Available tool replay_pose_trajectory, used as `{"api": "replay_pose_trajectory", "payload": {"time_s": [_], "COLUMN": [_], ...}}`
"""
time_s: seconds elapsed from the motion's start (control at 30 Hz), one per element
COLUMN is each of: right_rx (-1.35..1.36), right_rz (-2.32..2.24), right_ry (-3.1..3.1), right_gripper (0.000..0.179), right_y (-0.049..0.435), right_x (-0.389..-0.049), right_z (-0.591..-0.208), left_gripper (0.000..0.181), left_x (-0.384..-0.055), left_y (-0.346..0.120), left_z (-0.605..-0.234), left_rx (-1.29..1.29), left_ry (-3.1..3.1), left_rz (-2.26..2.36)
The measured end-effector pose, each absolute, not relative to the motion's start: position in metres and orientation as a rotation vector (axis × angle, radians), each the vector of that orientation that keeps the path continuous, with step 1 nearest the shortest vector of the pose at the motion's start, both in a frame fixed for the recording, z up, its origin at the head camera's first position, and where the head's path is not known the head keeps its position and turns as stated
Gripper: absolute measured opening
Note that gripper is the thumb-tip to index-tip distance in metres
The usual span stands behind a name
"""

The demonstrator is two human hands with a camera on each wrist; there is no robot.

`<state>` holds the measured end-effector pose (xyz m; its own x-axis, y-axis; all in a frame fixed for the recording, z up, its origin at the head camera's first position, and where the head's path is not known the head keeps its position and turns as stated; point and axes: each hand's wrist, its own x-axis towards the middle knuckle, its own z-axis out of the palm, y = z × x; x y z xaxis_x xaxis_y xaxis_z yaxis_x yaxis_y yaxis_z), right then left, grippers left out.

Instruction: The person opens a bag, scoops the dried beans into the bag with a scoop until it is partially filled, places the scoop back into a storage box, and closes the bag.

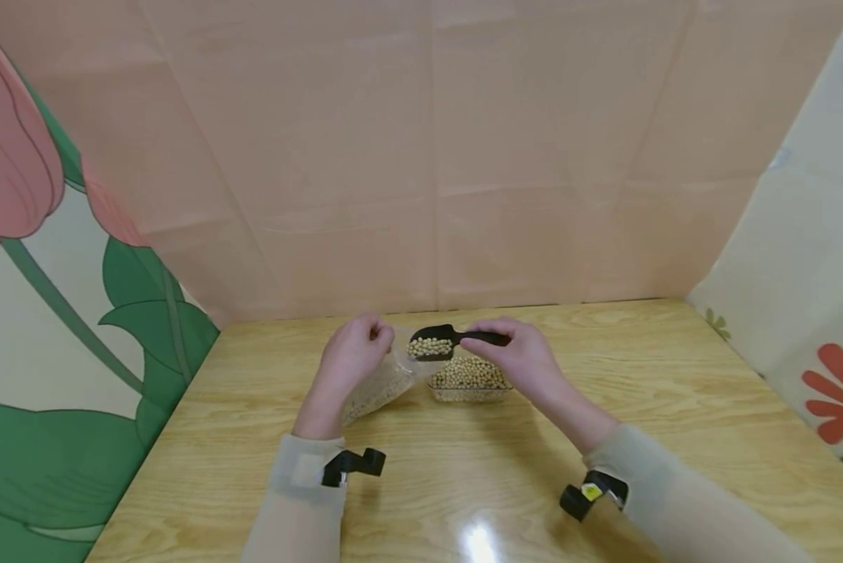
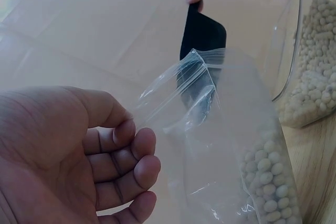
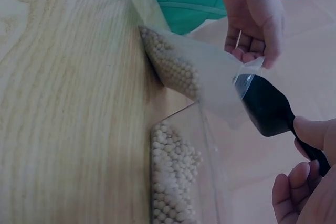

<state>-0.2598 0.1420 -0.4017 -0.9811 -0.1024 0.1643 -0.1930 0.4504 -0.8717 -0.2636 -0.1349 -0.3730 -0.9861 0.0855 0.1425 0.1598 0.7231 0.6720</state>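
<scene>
My right hand (image 1: 523, 356) grips the handle of a black scoop (image 1: 445, 336), which carries a load of pale round beans (image 1: 430, 346). In the left wrist view the tip of the scoop (image 2: 202, 35) reaches into the mouth of a clear zip bag (image 2: 210, 145). Thumb and forefinger of my left hand (image 2: 100, 145) pinch the edge of that mouth. Beans lie in the lower part of the bag, which leans on the table. Beside it, a clear plastic box (image 1: 469, 395) holds more of the same beans, just below the scoop.
The work stands on a wood-grain table (image 1: 217, 438), with a plain pinkish sheet (image 1: 428, 156) behind it. Flower-patterned panels (image 1: 41, 313) flank both sides. A dark camera mount is strapped at each wrist.
</scene>
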Motion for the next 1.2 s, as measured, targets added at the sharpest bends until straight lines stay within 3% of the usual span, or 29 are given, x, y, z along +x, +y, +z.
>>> {"api": "replay_pose_trajectory", "payload": {"time_s": [0.3, 0.67, 1.2], "right_rx": [0.412, 0.515, 0.516], "right_rz": [1.295, 1.037, 1.118], "right_ry": [-2.592, -2.566, -2.562], "right_gripper": [0.023, 0.022, 0.023], "right_y": [0.131, 0.123, 0.141], "right_x": [-0.261, -0.256, -0.250], "right_z": [-0.392, -0.379, -0.371], "left_gripper": [0.024, 0.023, 0.023], "left_x": [-0.264, -0.264, -0.263], "left_y": [-0.136, -0.136, -0.137], "left_z": [-0.374, -0.373, -0.372], "left_rx": [-0.207, -0.205, -0.190], "left_ry": [-2.813, -2.809, -2.802], "left_rz": [-1.109, -1.100, -1.098]}}
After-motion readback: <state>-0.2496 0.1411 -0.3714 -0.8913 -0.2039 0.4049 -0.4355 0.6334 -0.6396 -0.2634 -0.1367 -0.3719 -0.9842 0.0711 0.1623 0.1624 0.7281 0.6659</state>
